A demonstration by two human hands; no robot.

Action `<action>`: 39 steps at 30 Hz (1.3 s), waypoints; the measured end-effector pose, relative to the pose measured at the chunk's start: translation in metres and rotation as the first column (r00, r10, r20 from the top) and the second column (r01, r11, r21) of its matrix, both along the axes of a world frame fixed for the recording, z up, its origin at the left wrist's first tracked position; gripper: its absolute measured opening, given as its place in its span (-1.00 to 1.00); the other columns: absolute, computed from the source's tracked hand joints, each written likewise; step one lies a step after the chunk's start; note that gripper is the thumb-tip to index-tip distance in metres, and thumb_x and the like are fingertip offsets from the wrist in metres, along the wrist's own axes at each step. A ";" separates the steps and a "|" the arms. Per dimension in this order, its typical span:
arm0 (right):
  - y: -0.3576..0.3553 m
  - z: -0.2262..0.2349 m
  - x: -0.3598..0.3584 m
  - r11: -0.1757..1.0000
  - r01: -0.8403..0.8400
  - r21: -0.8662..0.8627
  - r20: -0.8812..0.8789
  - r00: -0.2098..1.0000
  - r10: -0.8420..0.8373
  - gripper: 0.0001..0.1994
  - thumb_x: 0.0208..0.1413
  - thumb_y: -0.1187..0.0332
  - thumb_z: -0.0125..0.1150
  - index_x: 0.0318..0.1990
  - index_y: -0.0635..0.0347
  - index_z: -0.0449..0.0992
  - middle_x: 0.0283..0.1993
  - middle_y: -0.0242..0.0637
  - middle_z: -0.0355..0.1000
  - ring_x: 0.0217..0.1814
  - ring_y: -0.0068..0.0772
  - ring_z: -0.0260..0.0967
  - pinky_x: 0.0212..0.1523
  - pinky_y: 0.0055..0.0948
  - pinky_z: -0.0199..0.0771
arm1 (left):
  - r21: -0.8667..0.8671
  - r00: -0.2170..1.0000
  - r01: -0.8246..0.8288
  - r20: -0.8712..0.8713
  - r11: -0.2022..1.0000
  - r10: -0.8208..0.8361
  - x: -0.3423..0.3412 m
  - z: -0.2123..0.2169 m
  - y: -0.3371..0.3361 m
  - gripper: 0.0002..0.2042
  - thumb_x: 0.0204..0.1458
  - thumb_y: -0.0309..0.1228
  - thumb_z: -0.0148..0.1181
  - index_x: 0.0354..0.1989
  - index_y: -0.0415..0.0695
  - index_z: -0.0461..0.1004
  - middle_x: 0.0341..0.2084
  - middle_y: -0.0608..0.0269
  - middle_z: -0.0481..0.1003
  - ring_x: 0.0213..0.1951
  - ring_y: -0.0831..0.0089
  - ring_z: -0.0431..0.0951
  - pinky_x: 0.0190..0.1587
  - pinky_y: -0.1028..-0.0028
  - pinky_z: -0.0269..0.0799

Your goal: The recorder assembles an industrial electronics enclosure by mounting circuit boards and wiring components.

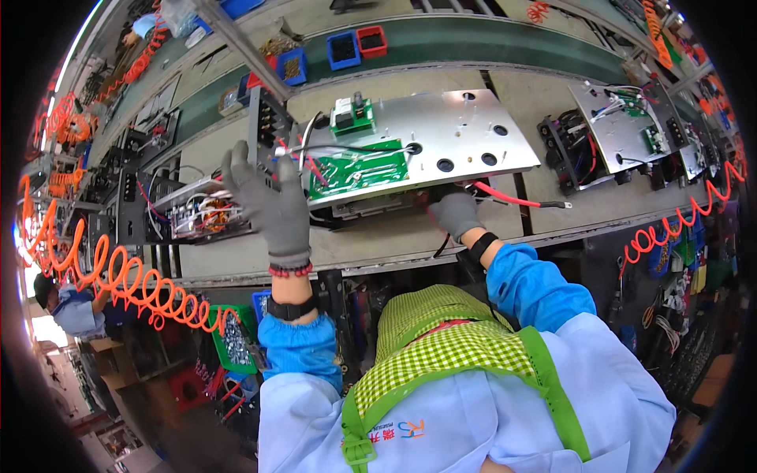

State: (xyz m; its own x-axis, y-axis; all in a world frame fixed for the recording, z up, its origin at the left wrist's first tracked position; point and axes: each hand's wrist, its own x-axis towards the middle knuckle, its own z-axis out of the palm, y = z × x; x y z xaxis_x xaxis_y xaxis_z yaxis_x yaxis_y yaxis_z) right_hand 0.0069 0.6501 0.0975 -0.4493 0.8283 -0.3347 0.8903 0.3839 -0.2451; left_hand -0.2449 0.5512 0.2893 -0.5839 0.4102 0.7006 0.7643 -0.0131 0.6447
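In front of me on the bench lies an electronic unit with a silver metal plate [449, 126] on top. A green circuit board [363, 167] and a smaller board [352, 117] with tall components sit on the plate's left part. My left hand [276, 209], in a grey glove, is raised at the unit's left end, fingers spread, holding nothing. By the near edge, my gloved right hand [457, 214] is curled under the plate; its fingertips and anything in them are hidden. A red cable [512, 195] with a metal lug sticks out beside it.
More partly built units stand at the right [627, 126] and left [209, 213]. Blue bins [343, 50] and a red bin [371, 41] of small parts sit beyond the unit. Orange coiled hoses [134, 276] hang on both sides. A person [75, 307] is at far left.
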 end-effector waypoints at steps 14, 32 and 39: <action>-0.083 0.155 0.089 0.907 -0.254 -0.337 -0.498 0.865 0.058 -0.62 0.23 0.30 0.03 0.20 0.06 0.35 -0.13 -0.01 0.55 -0.09 0.06 0.56 -0.09 -0.02 0.54 | -0.704 0.416 0.664 0.070 0.251 -0.907 0.123 -0.101 0.022 -0.43 -0.02 -0.48 0.13 0.28 -0.03 0.38 0.13 -0.05 0.46 -0.08 -0.07 0.54 -0.02 0.09 0.51; -0.051 0.167 0.067 0.809 -0.347 -0.474 -0.749 0.643 -0.163 -0.82 0.28 0.23 0.20 -0.20 0.12 0.57 -0.32 -0.24 0.53 -0.35 -0.34 0.52 -0.25 -0.27 0.53 | -0.630 0.516 0.596 -0.175 0.498 -0.839 0.076 -0.026 0.045 -0.70 0.04 -0.42 0.27 -0.04 -0.15 0.50 -0.17 0.01 0.53 -0.14 -0.01 0.56 -0.14 0.11 0.50; -0.013 0.048 -0.003 0.804 0.148 -0.576 -0.566 0.638 -0.522 -0.73 0.25 0.24 0.17 -0.28 0.29 0.64 -0.50 -0.23 0.54 -0.42 -0.35 0.58 -0.39 -0.34 0.57 | -0.727 0.718 0.391 -0.143 0.564 -0.682 0.047 -0.037 0.094 -0.77 0.11 -0.33 0.20 -0.09 -0.10 0.57 -0.34 0.03 0.56 -0.25 0.00 0.58 -0.18 0.09 0.48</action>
